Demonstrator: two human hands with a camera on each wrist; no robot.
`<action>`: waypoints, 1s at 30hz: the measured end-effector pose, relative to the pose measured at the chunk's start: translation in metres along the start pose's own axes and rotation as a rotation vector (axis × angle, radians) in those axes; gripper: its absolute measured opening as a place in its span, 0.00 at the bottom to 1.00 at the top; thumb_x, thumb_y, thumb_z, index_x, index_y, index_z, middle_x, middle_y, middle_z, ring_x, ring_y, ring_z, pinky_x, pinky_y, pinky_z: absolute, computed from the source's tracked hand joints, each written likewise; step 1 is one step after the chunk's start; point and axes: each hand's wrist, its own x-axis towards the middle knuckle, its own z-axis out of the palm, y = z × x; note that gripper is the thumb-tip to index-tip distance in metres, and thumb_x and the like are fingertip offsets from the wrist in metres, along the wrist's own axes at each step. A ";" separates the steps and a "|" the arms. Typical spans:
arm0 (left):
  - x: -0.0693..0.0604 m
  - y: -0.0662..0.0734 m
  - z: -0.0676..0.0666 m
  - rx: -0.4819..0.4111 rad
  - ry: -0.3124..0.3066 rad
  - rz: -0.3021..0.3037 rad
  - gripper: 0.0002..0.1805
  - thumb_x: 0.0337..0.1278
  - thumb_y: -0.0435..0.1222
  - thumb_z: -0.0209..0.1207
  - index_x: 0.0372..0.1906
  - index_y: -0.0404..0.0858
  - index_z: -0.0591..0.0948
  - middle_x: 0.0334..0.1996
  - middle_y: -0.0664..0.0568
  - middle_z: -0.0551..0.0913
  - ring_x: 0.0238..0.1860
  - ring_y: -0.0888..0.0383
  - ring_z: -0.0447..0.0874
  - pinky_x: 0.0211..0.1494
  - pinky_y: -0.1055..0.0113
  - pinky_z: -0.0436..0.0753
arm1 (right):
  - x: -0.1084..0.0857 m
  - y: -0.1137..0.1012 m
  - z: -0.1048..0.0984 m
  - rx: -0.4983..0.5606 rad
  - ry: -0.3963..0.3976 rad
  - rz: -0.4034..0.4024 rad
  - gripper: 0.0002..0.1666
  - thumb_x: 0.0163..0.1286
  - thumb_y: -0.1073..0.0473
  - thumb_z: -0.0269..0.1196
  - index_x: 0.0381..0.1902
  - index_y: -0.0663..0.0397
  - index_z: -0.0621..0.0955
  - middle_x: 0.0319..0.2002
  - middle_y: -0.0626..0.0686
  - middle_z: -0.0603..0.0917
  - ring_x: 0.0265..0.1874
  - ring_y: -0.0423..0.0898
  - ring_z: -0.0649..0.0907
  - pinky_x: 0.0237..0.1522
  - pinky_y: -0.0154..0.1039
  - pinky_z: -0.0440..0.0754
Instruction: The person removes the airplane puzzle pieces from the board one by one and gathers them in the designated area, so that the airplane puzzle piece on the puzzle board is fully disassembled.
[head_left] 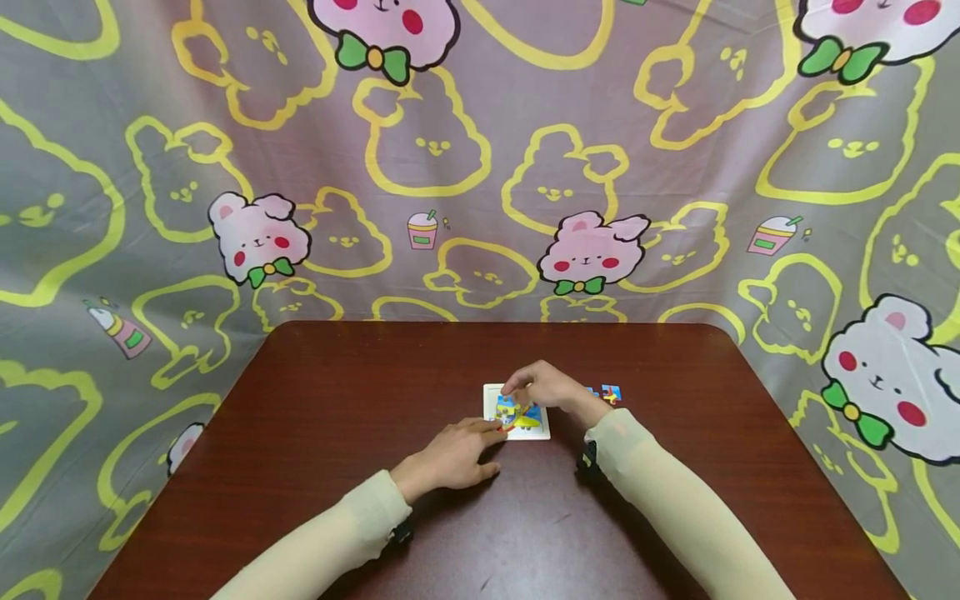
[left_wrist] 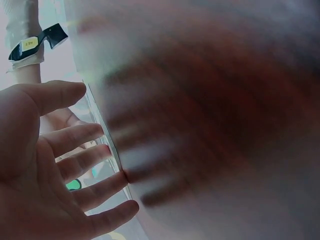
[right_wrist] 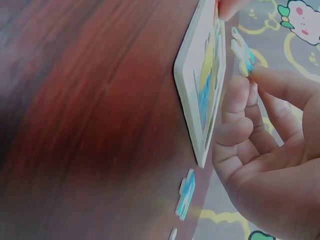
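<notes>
A square jigsaw puzzle board [head_left: 538,434] with a white rim lies flat on the table, part of its blue and yellow picture filled in. Between thumb and finger, my right hand [right_wrist: 275,135] pinches a small puzzle piece [right_wrist: 243,52], held up over the board. In the head view that hand [head_left: 547,386] hides the board's upper right part. My left hand [head_left: 453,454] rests at the board's near left, its fingertips on the edge. The left wrist view shows its fingers [left_wrist: 82,165] spread and fairly straight along the rim.
Beside the board, on the right, lie loose puzzle pieces [head_left: 611,393], partly hidden by the right wrist. The dark red-brown table [head_left: 360,375] meets a patterned curtain [head_left: 465,275] at its back and sides.
</notes>
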 end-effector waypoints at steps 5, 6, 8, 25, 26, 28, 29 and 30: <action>0.001 -0.002 0.001 0.002 -0.003 -0.003 0.29 0.63 0.48 0.61 0.67 0.45 0.77 0.70 0.49 0.74 0.71 0.46 0.70 0.63 0.44 0.78 | -0.005 0.000 -0.008 0.007 0.006 0.027 0.11 0.66 0.67 0.63 0.42 0.53 0.89 0.37 0.51 0.88 0.29 0.44 0.84 0.28 0.36 0.76; 0.001 -0.002 0.001 0.004 -0.002 -0.004 0.29 0.63 0.48 0.61 0.67 0.45 0.77 0.70 0.49 0.74 0.71 0.46 0.70 0.63 0.44 0.78 | -0.005 0.001 -0.009 0.002 0.008 0.028 0.10 0.66 0.66 0.63 0.42 0.53 0.89 0.36 0.51 0.88 0.28 0.44 0.84 0.27 0.35 0.74; 0.001 -0.002 0.001 0.005 0.000 -0.003 0.29 0.63 0.48 0.61 0.67 0.45 0.77 0.69 0.49 0.75 0.71 0.46 0.71 0.63 0.45 0.78 | -0.006 0.002 -0.011 -0.005 0.010 0.037 0.10 0.67 0.65 0.63 0.42 0.52 0.89 0.34 0.49 0.87 0.27 0.44 0.81 0.24 0.35 0.70; 0.000 -0.001 0.001 0.017 0.019 0.019 0.29 0.62 0.48 0.62 0.67 0.45 0.77 0.69 0.48 0.75 0.69 0.45 0.73 0.62 0.46 0.79 | -0.018 0.013 -0.029 0.010 0.002 0.027 0.10 0.66 0.66 0.64 0.41 0.51 0.89 0.33 0.50 0.88 0.23 0.47 0.77 0.22 0.36 0.70; 0.000 -0.001 0.001 0.014 0.017 0.018 0.29 0.62 0.48 0.62 0.67 0.45 0.77 0.69 0.48 0.75 0.69 0.45 0.72 0.62 0.46 0.79 | -0.019 0.013 -0.030 0.008 0.003 0.028 0.09 0.66 0.66 0.64 0.41 0.51 0.89 0.33 0.50 0.88 0.24 0.48 0.77 0.22 0.37 0.71; 0.000 -0.001 0.000 0.015 0.019 0.018 0.29 0.62 0.48 0.62 0.67 0.45 0.77 0.68 0.48 0.76 0.69 0.45 0.73 0.62 0.46 0.79 | -0.021 0.015 -0.032 -0.001 0.006 0.027 0.09 0.67 0.65 0.63 0.41 0.52 0.88 0.31 0.49 0.87 0.24 0.49 0.78 0.22 0.38 0.71; 0.000 0.000 0.000 0.013 0.019 0.017 0.29 0.62 0.48 0.62 0.67 0.45 0.77 0.68 0.48 0.76 0.69 0.45 0.73 0.62 0.46 0.79 | -0.022 0.017 -0.034 -0.002 0.007 0.030 0.08 0.67 0.64 0.64 0.41 0.51 0.88 0.30 0.49 0.87 0.24 0.50 0.78 0.23 0.38 0.72; -0.001 0.000 -0.001 0.008 0.016 0.017 0.29 0.62 0.47 0.62 0.67 0.44 0.77 0.69 0.48 0.75 0.69 0.45 0.72 0.62 0.46 0.79 | -0.023 0.018 -0.035 -0.001 0.009 0.033 0.08 0.68 0.64 0.63 0.40 0.52 0.88 0.30 0.48 0.87 0.25 0.50 0.79 0.23 0.39 0.72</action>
